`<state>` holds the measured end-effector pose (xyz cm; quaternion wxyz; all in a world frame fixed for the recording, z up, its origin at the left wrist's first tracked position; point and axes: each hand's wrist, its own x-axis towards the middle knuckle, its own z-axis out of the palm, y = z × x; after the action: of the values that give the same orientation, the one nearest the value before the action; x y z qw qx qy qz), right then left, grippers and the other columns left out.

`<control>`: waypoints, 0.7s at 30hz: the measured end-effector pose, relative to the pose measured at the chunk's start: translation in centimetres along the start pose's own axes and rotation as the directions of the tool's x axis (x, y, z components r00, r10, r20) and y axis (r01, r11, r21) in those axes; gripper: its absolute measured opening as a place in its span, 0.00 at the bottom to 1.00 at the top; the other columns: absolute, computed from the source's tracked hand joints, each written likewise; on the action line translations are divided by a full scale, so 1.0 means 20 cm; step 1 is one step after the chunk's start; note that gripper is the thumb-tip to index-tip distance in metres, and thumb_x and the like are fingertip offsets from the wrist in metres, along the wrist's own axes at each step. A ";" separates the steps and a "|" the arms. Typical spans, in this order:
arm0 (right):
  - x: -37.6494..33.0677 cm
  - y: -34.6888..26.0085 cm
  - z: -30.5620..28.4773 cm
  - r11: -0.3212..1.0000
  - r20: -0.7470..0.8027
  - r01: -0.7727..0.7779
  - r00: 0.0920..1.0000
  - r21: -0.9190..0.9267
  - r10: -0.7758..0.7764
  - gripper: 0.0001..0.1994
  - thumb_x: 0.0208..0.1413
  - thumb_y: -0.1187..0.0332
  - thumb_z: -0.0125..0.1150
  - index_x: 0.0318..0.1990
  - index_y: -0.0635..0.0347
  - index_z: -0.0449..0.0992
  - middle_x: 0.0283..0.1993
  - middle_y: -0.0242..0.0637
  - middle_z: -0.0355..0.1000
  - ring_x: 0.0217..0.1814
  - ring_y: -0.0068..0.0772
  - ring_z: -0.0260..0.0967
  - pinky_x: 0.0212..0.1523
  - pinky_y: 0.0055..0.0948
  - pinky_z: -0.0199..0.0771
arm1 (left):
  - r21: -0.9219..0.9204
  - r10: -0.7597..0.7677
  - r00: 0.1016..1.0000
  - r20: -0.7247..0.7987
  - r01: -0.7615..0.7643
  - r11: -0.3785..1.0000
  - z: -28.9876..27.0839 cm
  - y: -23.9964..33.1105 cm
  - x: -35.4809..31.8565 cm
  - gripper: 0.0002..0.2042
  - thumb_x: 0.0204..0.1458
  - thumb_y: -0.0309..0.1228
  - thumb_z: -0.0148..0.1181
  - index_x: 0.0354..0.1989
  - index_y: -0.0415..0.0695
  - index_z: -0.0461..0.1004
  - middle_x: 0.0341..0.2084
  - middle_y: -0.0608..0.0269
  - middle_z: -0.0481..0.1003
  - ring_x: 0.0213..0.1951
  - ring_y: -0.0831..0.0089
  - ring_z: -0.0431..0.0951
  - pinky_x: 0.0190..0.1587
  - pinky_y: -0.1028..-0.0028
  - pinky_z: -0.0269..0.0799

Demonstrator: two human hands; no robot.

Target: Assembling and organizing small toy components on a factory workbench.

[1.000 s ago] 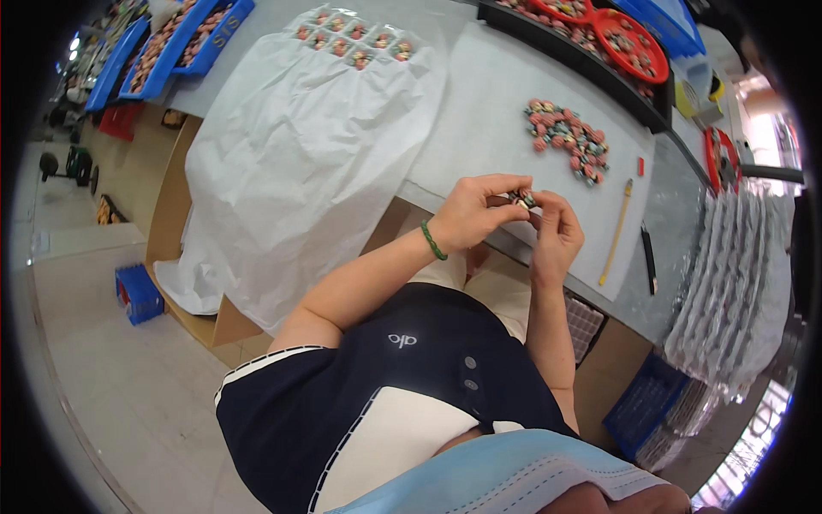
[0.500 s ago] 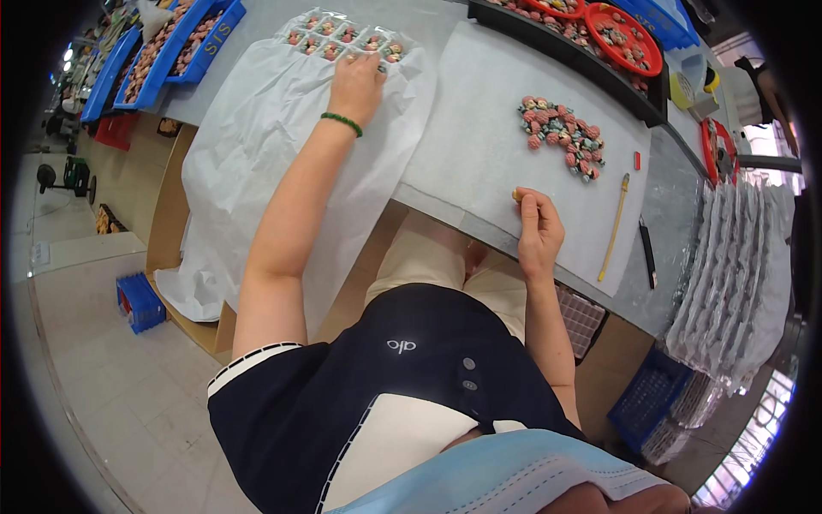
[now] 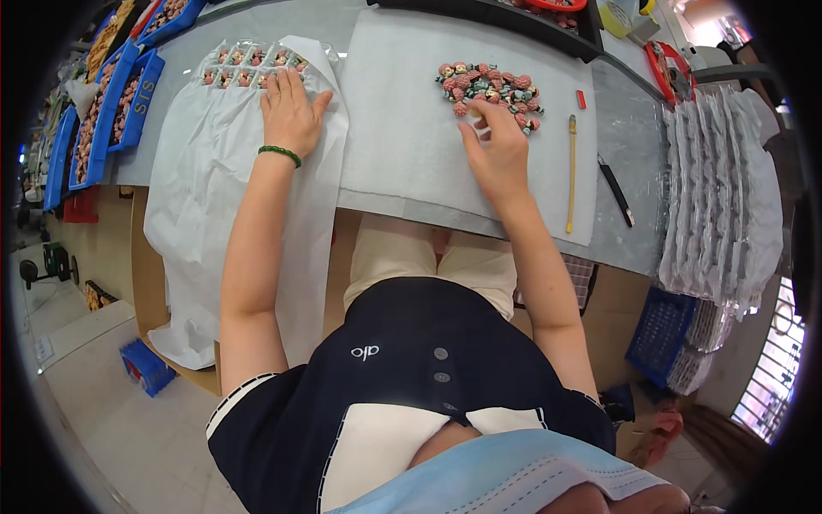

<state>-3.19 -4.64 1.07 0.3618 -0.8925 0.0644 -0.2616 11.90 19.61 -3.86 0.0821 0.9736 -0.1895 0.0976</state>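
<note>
My left hand [image 3: 289, 110] lies flat with fingers spread on a clear compartment tray [image 3: 248, 67] holding small red figures, on top of a white paper sheet [image 3: 205, 197]. A green bead bracelet [image 3: 280, 154] circles that wrist. My right hand [image 3: 495, 147] reaches to the near edge of a loose pile of small red and green figures [image 3: 490, 84] on a white mat [image 3: 402, 128]; its fingertips touch the pile, and whether they pinch a piece I cannot tell.
A yellow stick [image 3: 571, 171] and a dark pen [image 3: 616, 192] lie right of the mat. Blue bins [image 3: 111, 103] with small parts stand at far left. Stacked clear trays [image 3: 728, 188] fill the right side. A black tray [image 3: 514, 24] runs along the back.
A second ago both hands were together at the table's front edge. The left hand then went out to the compartment tray, and the right hand has now moved up to the pile of figures.
</note>
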 end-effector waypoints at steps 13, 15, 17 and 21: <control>-0.10 -0.05 -0.14 0.652 0.453 -0.575 0.810 0.494 0.372 0.09 0.52 0.71 0.53 0.39 0.65 0.71 0.33 0.31 0.68 0.31 0.21 0.64 0.31 0.19 0.65 | -0.966 0.245 0.968 0.054 -0.012 0.259 -0.38 0.60 -0.28 0.08 0.48 0.24 0.53 0.37 0.40 0.74 0.28 0.61 0.72 0.28 0.77 0.71 0.31 0.79 0.66; -0.14 -0.08 -0.18 0.294 0.589 -0.682 0.729 0.669 0.350 0.13 0.54 0.69 0.50 0.45 0.66 0.66 0.32 0.32 0.68 0.31 0.22 0.64 0.31 0.20 0.66 | -0.979 0.292 0.949 0.117 0.060 0.196 -0.32 0.63 -0.30 0.09 0.49 0.24 0.52 0.39 0.40 0.74 0.27 0.64 0.70 0.27 0.80 0.68 0.30 0.81 0.64; -0.17 -0.10 -0.21 0.229 0.612 -0.693 0.715 0.684 0.339 0.15 0.54 0.69 0.50 0.48 0.66 0.63 0.32 0.33 0.67 0.30 0.22 0.64 0.30 0.20 0.66 | -0.981 0.344 0.923 0.174 0.134 0.137 -0.29 0.66 -0.32 0.10 0.51 0.25 0.50 0.41 0.41 0.73 0.27 0.68 0.69 0.26 0.83 0.65 0.29 0.83 0.62; -0.21 -0.09 -0.20 0.136 0.632 -0.713 0.680 0.688 0.372 0.17 0.56 0.67 0.49 0.50 0.64 0.58 0.32 0.35 0.67 0.29 0.21 0.64 0.28 0.18 0.66 | -0.934 0.443 0.842 0.307 0.356 -0.029 -0.26 0.71 -0.36 0.11 0.52 0.28 0.50 0.42 0.41 0.72 0.27 0.70 0.68 0.26 0.83 0.63 0.29 0.83 0.60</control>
<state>-9.08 -4.46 2.98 0.8592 -0.4782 0.1766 0.0451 -0.90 10.25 1.25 0.6939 0.5834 -0.2470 -0.3422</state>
